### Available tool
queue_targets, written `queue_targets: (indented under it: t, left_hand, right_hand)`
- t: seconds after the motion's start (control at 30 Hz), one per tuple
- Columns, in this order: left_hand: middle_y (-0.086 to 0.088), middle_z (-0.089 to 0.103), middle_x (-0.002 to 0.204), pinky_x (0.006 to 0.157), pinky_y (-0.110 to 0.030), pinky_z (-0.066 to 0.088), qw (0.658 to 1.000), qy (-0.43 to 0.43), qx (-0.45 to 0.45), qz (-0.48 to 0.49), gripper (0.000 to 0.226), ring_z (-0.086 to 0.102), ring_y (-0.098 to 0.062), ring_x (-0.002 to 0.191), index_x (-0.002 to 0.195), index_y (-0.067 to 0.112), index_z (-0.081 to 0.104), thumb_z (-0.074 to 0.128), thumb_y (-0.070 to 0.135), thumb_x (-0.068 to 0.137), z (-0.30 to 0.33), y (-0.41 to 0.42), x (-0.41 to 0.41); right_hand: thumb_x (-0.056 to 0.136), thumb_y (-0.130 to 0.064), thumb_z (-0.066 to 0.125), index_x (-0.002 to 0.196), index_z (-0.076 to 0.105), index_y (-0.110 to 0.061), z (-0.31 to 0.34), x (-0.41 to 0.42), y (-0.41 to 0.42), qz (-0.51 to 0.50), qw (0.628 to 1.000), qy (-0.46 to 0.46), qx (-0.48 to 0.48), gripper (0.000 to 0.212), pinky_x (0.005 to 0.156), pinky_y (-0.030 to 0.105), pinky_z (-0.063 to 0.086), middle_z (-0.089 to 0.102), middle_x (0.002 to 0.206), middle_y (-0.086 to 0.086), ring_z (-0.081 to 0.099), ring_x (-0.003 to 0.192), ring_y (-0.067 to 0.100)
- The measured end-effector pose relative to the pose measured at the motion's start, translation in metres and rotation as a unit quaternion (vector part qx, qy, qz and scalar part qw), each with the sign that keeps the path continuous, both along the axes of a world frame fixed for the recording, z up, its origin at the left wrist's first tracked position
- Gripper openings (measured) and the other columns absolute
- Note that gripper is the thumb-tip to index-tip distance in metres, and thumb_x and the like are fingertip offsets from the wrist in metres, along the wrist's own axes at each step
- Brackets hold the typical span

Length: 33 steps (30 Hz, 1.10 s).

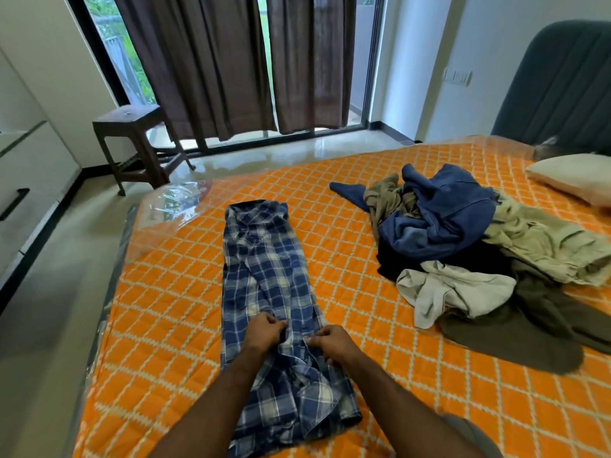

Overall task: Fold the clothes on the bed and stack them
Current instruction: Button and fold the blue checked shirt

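Plaid shirt (274,292) lies lengthwise on bed (185,309); left hand (264,330) and right hand (330,340) both pinch its fabric mid-length.

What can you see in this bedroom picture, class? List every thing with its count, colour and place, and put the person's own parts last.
plaid shirt: one, blue and white, laid lengthwise on the near left of the bed
clothes pile: one heap, blue, beige, white, black and olive, unfolded on the right of the bed
bed: one, orange cover with a white diamond pattern, fills the middle
pillow: one, cream, far right of the bed
headboard: one, grey-blue, far right
stool: one, dark brown, on the floor by the window
curtains: two, dark brown, over the window
left hand: one, fingers pinching the shirt
right hand: one, fingers pinching the shirt
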<state>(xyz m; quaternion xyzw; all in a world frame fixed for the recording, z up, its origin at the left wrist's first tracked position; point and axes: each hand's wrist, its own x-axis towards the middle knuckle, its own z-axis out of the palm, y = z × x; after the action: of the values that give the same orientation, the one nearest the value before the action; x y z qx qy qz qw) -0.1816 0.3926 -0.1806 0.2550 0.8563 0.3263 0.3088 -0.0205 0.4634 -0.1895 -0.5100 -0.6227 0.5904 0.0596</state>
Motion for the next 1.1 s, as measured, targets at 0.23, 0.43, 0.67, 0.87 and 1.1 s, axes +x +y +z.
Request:
queue_targets:
  t: [0.23,0.43,0.67,0.87,1.1]
  left_hand:
    - [-0.005,0.054,0.046,0.05,-0.027,0.042,1.0,-0.001,-0.015,0.013,0.043,0.056,-0.022,0.049,0.055,0.01,0.059,0.075,0.031,0.089,-0.009,-0.003,-0.008]
    - [-0.013,0.058,0.055,0.05,-0.032,0.044,0.998,-0.046,-0.002,0.031,0.027,0.055,-0.025,0.049,0.069,0.004,0.064,0.074,0.018,0.09,-0.007,-0.001,-0.016]
    - [-0.017,0.062,0.064,0.059,-0.048,0.057,0.997,-0.033,0.019,0.067,0.033,0.068,-0.039,0.065,0.068,0.004,0.061,0.072,0.023,0.092,-0.008,-0.014,-0.031]
    - [-0.018,0.056,0.072,0.062,-0.042,0.047,0.982,-0.137,0.077,0.106,0.038,0.057,-0.029,0.064,0.071,0.007,0.052,0.062,0.031,0.099,0.002,-0.016,-0.024]
    - [0.0,0.053,0.059,0.038,-0.021,0.037,0.907,-0.335,0.194,0.168,0.028,0.046,-0.012,0.041,0.077,0.012,0.055,0.051,0.022,0.103,0.031,-0.015,0.002]
  right_hand:
    - [0.092,-0.016,0.073,0.066,0.045,-0.014,-0.003,-0.002,-0.002,-0.016,0.999,0.033,-0.007,0.038,0.048,0.03,0.034,0.047,0.066,0.014,0.037,0.043,0.017]
    - [0.093,-0.004,0.065,0.069,0.046,-0.012,0.01,0.005,-0.006,-0.065,0.993,0.081,-0.062,0.032,0.045,0.029,0.03,0.038,0.061,0.006,0.033,0.045,0.015]
    - [0.097,-0.004,0.056,0.083,0.049,-0.009,0.015,0.012,-0.013,-0.11,0.99,0.082,-0.043,0.016,0.043,0.028,0.031,0.046,0.076,0.014,0.035,0.051,0.017]
    - [0.096,-0.03,0.069,0.088,0.044,-0.012,0.024,0.015,-0.023,-0.048,0.995,0.073,-0.047,0.031,0.039,0.024,0.03,0.034,0.063,0.003,0.032,0.043,0.014]
    - [0.094,-0.022,0.071,0.089,0.053,-0.013,0.042,0.018,-0.033,-0.041,0.986,0.149,-0.071,0.02,0.048,0.025,0.048,0.056,0.071,0.0,0.058,0.051,0.008]
